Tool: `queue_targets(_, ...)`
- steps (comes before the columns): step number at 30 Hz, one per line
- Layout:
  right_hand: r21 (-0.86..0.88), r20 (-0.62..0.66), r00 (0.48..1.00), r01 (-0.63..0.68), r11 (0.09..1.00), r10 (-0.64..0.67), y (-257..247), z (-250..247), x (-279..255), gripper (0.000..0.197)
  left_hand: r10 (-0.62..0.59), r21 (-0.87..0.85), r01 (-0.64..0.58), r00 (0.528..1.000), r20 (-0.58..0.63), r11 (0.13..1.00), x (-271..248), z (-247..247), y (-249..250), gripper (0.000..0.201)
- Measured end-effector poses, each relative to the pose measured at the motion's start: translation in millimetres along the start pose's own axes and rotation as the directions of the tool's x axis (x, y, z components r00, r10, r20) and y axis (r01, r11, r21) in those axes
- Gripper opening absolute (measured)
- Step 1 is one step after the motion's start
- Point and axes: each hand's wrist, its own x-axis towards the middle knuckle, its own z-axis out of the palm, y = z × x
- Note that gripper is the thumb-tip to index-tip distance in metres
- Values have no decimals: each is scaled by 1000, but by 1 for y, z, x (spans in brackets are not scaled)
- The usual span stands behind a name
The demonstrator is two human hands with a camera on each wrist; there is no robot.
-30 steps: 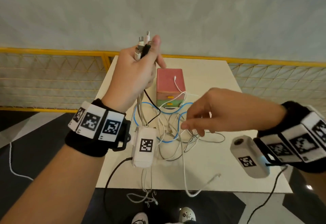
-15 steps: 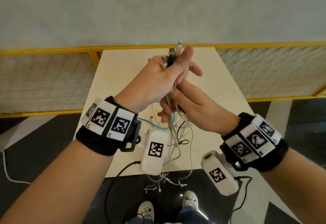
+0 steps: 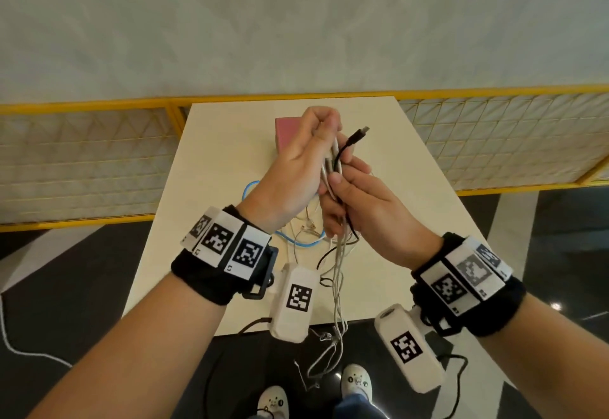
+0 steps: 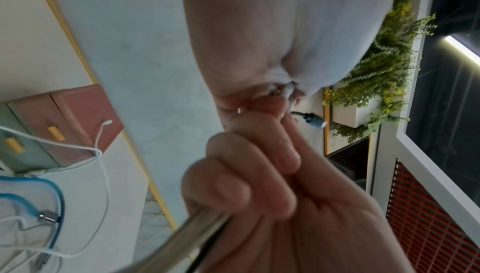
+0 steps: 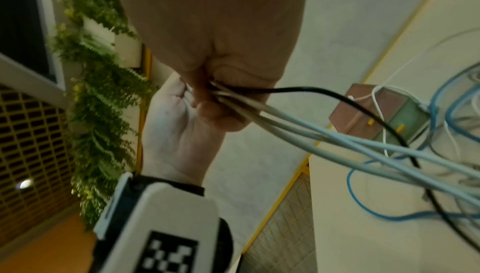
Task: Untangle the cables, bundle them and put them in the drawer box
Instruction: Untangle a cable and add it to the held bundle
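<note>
Since a second ago, both hands have come together above the tabletop point(image 3: 211, 161), where the right hand had been reaching toward the loose tangle. Largest to smallest: the pink-topped drawer box point(image 3: 287, 132) stands on the far part of the tabletop, partly hidden behind the left hand point(image 3: 296, 168), whose fingers are curled round the upper ends of the cables point(image 3: 337, 273). Just below it, the right hand point(image 3: 365, 207) grips the same bundle, which hangs past the near edge. A blue cable point(image 3: 296, 241) lies looped on the tabletop. A black plug point(image 3: 359, 133) sticks out above the hands.
</note>
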Motion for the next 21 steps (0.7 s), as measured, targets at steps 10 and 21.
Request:
queue_targets(10,108,87,995,-63,992,54,0,-5,4,11,29,205,-43,997,72,978,2,1,-1,23)
queue_targets(21,-143,137,983,-99,985,119,13,-3,9,30,-10,-45,0,973,-232,999,19,0,-15,22)
